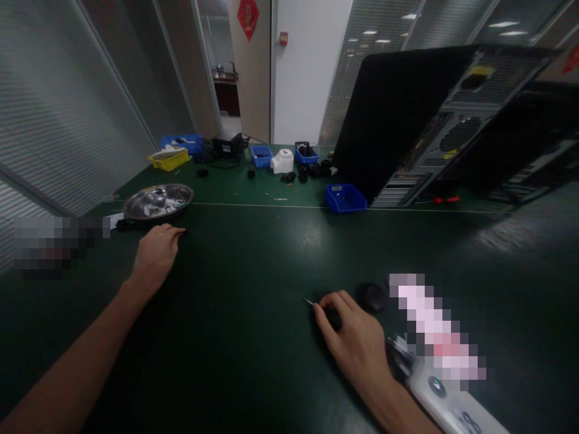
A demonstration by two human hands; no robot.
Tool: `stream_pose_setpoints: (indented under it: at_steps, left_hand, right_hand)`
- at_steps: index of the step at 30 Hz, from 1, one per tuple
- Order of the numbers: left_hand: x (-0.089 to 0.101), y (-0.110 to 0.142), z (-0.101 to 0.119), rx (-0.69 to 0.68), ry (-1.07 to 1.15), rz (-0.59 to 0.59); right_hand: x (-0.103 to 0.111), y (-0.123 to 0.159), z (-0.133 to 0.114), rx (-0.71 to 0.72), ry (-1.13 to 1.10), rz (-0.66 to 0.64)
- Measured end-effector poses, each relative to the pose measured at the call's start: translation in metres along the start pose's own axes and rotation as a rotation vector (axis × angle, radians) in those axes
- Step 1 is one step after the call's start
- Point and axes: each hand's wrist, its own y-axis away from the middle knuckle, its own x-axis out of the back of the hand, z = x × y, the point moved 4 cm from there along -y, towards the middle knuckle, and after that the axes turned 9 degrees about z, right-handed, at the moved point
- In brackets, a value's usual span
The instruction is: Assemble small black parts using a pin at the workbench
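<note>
My left hand [156,253] is closed in a pinch just in front of the steel bowl [187,202]. A small dark piece [183,232] shows at its fingertips, too small to name. My right hand [355,325] hovers low over or rests on the green table, thumb and forefinger pressed together. From that pinch a thin, pale, pointed piece [309,301] sticks out to the left; most of it is hidden. Beyond the right hand lies a round black object [373,297]. A white handheld device [446,392] lies beside the right wrist, partly covered by it.
White scraps lie in the bowl. Farther back stand a blue bin [346,199], a yellow tray [169,159], a white plastic housing [283,161] and several small black parts. A large black computer case [398,114] rises at right. Two blurred patches hide things left and right.
</note>
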Motion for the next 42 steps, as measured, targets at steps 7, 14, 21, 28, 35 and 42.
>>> stream_pose_setpoints:
  at_steps: [7,14,21,28,35,42]
  left_hand:
    - [-0.001,-0.003,-0.013,0.124,0.144,-0.035]
    - [0.023,-0.009,0.028,0.066,0.294,0.023]
    - [0.047,0.056,0.222,-0.415,0.83,-0.172]
    - [0.039,0.076,0.241,-0.389,0.949,-0.224]
    - [0.036,0.075,0.239,-0.376,1.024,-0.293]
    - [0.037,0.075,0.236,-0.437,1.01,-0.285]
  right_hand:
    - [0.001,0.0,0.0,-0.002,0.009,-0.013]
    - [0.0,0.001,0.0,0.002,-0.003,-0.013]
    - [0.002,0.001,-0.005,0.029,-0.087,0.003]
    - [0.004,0.003,-0.01,0.038,-0.098,-0.007]
    - [0.002,0.002,-0.012,0.085,-0.091,-0.036]
    - [0.0,0.004,-0.013,0.108,-0.124,-0.064]
